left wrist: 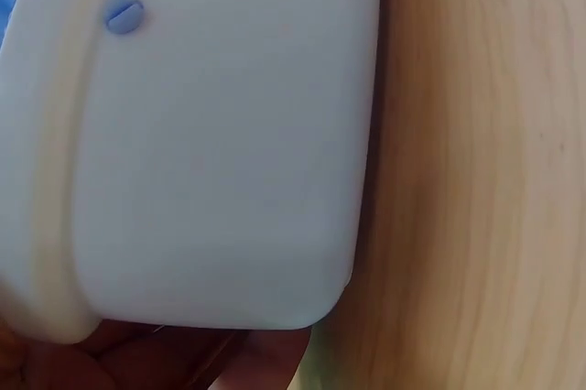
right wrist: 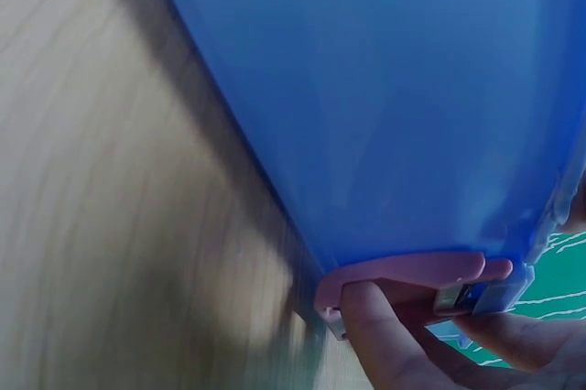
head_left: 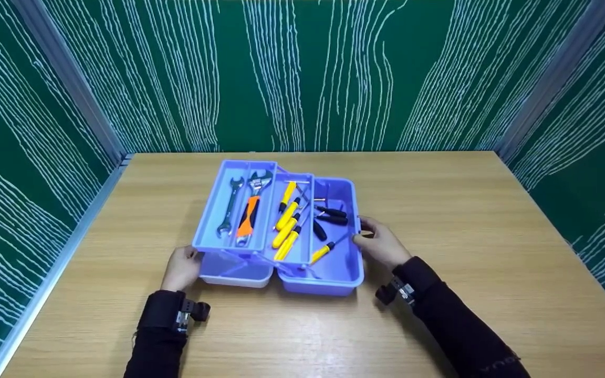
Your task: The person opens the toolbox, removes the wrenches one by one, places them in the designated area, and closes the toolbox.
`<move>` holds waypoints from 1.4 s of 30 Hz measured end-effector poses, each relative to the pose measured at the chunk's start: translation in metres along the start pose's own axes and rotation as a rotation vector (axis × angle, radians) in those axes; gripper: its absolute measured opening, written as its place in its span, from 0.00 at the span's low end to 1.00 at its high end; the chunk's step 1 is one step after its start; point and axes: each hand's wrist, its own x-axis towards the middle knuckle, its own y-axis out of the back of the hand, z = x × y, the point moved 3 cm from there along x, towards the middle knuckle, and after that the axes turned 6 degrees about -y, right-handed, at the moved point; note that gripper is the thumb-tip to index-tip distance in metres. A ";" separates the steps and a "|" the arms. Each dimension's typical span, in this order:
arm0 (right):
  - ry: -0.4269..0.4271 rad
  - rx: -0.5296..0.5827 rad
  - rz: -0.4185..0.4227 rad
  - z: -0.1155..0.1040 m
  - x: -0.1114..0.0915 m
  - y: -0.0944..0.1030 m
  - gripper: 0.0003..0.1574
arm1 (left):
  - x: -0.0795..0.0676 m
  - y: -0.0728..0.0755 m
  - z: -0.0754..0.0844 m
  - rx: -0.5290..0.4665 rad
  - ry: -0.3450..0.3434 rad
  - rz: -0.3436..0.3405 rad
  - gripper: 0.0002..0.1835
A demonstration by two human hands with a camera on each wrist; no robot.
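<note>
A purple-blue toolbox [head_left: 323,287] stands unfolded on the table. Its left tray [head_left: 213,215] carries an open-end wrench [head_left: 230,207] and an adjustable wrench [head_left: 248,218] with an orange-and-black handle. Several yellow screwdrivers [head_left: 285,233] lie in the middle tray; black-handled tools [head_left: 332,218] and another yellow screwdriver [head_left: 322,253] are in the base. My left hand [head_left: 180,269] grips the far-left end of the whitish lid [left wrist: 229,134], its fingertips partly hidden. At the right wall my right hand [head_left: 385,245] holds the box, thumb near the rim and a finger on the pinkish latch [right wrist: 412,271].
The wooden table [head_left: 491,226] extends around the box on all sides. Green panels [head_left: 334,79] with white wavy lines enclose the back and both sides. Linkage arms [head_left: 237,260] join the trays to the box.
</note>
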 end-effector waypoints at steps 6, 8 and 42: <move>0.048 0.000 0.001 -0.002 -0.001 -0.001 0.39 | -0.001 0.000 0.001 0.054 -0.031 0.028 0.16; 0.058 -0.001 -0.001 -0.002 -0.001 -0.002 0.39 | -0.001 0.002 0.003 0.041 -0.019 0.025 0.17; 0.055 -0.036 -0.023 0.001 0.000 0.001 0.43 | 0.061 0.018 0.150 0.537 -0.102 -0.381 0.30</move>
